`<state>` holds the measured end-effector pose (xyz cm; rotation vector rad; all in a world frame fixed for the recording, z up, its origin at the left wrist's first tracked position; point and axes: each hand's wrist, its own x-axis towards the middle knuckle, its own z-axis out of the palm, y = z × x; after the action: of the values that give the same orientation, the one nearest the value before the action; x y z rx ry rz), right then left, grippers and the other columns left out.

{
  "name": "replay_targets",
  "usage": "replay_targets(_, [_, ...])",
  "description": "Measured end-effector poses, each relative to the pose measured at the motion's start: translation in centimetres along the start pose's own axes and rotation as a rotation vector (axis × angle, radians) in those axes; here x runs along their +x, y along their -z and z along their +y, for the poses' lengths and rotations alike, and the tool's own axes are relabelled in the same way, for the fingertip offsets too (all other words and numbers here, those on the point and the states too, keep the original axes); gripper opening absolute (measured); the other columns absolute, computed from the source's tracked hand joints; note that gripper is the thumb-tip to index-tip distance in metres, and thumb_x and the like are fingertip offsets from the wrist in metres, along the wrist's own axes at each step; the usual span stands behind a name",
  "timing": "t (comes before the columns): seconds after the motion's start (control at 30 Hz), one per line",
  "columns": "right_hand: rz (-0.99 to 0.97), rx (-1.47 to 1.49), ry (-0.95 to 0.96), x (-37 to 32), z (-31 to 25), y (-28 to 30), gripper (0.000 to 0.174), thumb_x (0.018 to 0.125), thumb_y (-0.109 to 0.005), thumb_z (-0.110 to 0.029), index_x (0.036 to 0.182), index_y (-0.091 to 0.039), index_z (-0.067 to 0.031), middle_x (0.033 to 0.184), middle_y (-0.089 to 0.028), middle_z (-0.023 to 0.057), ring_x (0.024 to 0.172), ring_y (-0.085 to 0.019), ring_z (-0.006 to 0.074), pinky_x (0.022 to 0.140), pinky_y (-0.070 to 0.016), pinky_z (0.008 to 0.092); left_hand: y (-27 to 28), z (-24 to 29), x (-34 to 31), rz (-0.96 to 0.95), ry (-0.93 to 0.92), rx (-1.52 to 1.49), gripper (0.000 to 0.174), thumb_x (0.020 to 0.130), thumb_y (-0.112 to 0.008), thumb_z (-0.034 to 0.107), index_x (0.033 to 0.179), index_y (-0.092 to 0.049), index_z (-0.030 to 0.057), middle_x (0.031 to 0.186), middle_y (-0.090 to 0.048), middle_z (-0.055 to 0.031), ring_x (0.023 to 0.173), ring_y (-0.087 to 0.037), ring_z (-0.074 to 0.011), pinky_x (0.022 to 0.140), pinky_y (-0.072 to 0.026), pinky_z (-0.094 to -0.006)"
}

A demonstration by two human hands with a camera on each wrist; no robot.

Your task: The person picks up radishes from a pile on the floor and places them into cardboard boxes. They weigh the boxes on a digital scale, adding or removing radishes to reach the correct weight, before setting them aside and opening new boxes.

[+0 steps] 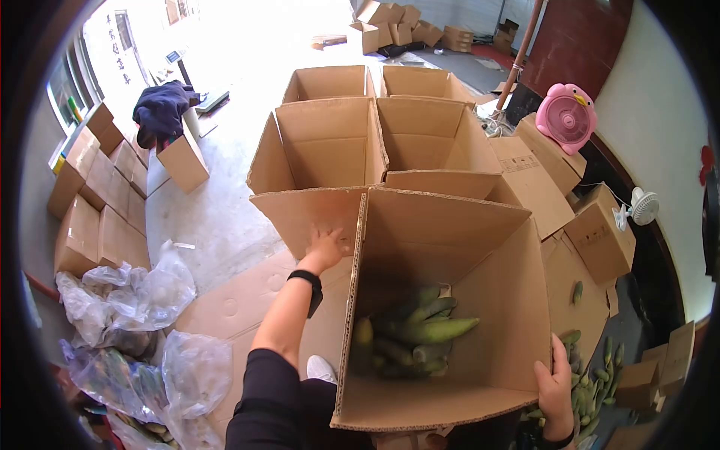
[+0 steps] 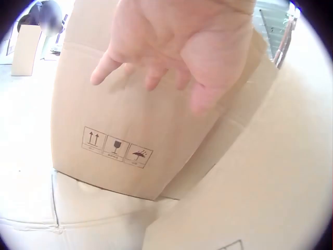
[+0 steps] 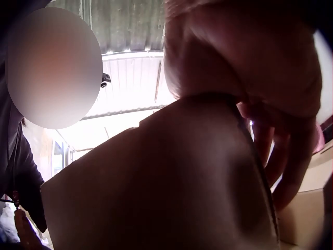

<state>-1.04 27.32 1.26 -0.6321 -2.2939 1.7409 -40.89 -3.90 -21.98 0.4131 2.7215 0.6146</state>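
Observation:
A large cardboard box stands open-topped and tilted toward me in the head view, with several long green vegetables lying in it. My right hand grips its near right wall; the right wrist view has the thumb side and curled fingers around the edge of the dark cardboard. My left hand, fingers spread and loosely bent, is at the outer side of a neighbouring box left of the tilted one. From the left wrist, the palm and fingers are before a panel with printed handling symbols.
More open cardboard boxes stand in two columns ahead. Plastic bags lie at the left near stacked cartons. On the right are loose green vegetables, a pink fan and a small white fan.

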Motion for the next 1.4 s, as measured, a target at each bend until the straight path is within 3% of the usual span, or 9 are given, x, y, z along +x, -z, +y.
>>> replay_targets(0.07, [0.001,0.045,0.012,-0.1,0.1,0.3,0.053,0.086,-0.045,0.003,0.137,-0.031,0.0082,0.134,-0.045,0.0158,0.123,-0.045,0.0209,0.104,-0.0334,0.0321,1.1,1.2,-3.9,-0.009,-0.162,-0.384,0.055,0.088,-0.059,0.04,0.129,-0.052,0.0033,0.133,-0.051,-0.0164,0.124,-0.046,-0.0316,0.099,-0.0403,-0.0386])
replay_targets(0.3, [-0.035,-0.048,0.148,0.0,1.0,1.0,0.051,0.086,-0.045,0.002,0.135,-0.033,0.008,0.129,-0.049,0.0161,0.119,-0.048,0.0208,0.102,-0.0358,0.0318,11.4,12.0,-24.9,-0.117,-0.075,-1.157,0.054,0.095,-0.053,0.036,0.136,-0.043,0.0037,0.111,-0.064,-0.0059,0.105,-0.058,-0.015,0.075,-0.049,-0.0258])
replay_targets(0.5, [-0.194,-0.195,0.254,1.6,0.2,2.9,0.047,0.084,-0.053,-0.005,0.128,-0.041,0.0059,0.117,-0.056,0.0147,0.107,-0.056,0.0211,0.091,-0.0452,0.0316,13.2,15.6,-28.8,-0.183,0.041,-0.475,0.057,0.084,-0.062,0.042,0.12,-0.054,-0.001,0.086,-0.066,-0.012,0.081,-0.065,-0.0156,0.068,-0.0517,-0.0261])
replay_targets(0.57, [-0.296,-0.342,-0.209,3.3,-3.1,3.9,0.042,0.081,-0.061,-0.015,0.116,-0.051,0.0063,0.097,-0.064,0.0133,0.087,-0.064,0.0201,0.071,-0.0533,0.0316,12.4,15.1,-26.8,-0.116,0.078,-0.396,0.052,0.08,-0.062,0.042,0.107,-0.062,-0.0031,0.082,-0.066,-0.0172,0.074,-0.067,-0.0218,0.072,-0.0528,-0.0318])
replay_targets(0.63, [-0.215,-0.703,-0.203,5.2,-4.7,3.0,0.041,0.077,-0.065,-0.027,0.099,-0.06,0.008,0.083,-0.066,0.0153,0.074,-0.067,0.021,0.054,-0.0531,0.032,12.8,15.7,-25.6,0.056,0.03,0.124,0.045,0.079,-0.059,0.037,0.097,-0.066,-0.0038,0.088,-0.068,-0.0212,0.073,-0.068,-0.0314,0.077,-0.0525,-0.0378])
replay_targets(0.73, [-0.203,-0.81,-0.273,7.6,-4.5,0.9,0.042,0.074,-0.063,-0.032,0.089,-0.065,0.0074,0.087,-0.066,0.0233,0.079,-0.068,0.0295,0.063,-0.0542,0.0374,15.4,17.5,-25.9,-0.154,0.231,0.005,0.038,0.077,-0.057,0.03,0.092,-0.069,-0.0019,0.095,-0.066,-0.0251,0.086,-0.066,-0.0379,0.084,-0.0504,-0.0411])
replay_targets(0.97, [-0.127,-0.996,0.056,8.5,-7.9,-3.6,0.029,0.067,-0.056,-0.016,0.083,-0.069,0.0048,0.083,-0.066,0.0253,0.088,-0.065,0.0397,0.078,-0.0512,0.0426,14.7,5.2,-22.7,-0.063,-0.285,0.477,0.014,0.073,-0.059,0.017,0.079,-0.069,0.0098,0.076,-0.068,-0.0115,0.075,-0.067,-0.0297,0.068,-0.0539,-0.0372])
replay_targets(1.23, [-0.283,-0.999,0.2,6.9,-14.4,-13.5,0.024,0.069,-0.058,-0.01,0.086,-0.071,-0.0002,0.095,-0.067,0.0225,0.096,-0.065,0.035,0.082,-0.0514,0.0388,18.4,-3.2,-32.2,0.237,0.138,-0.172,0.034,0.071,-0.063,0.022,0.077,-0.065,-0.0109,0.065,-0.065,-0.0101,0.06,-0.062,-0.0169,0.054,-0.0472,-0.0332])
replay_targets(1.4, [-0.354,-0.904,0.469,2.5,-11.4,-19.8,0.022,0.071,-0.056,-0.016,0.08,-0.069,-0.0005,0.087,-0.067,0.022,0.087,-0.066,0.0368,0.079,-0.0524,0.0434,18.6,-5.8,-44.0,0.437,0.275,-0.068,0.035,0.074,-0.06,0.026,0.077,-0.062,-0.0088,0.067,-0.06,-0.0274,0.066,-0.066,-0.0355,0.057,-0.0486,-0.0396])
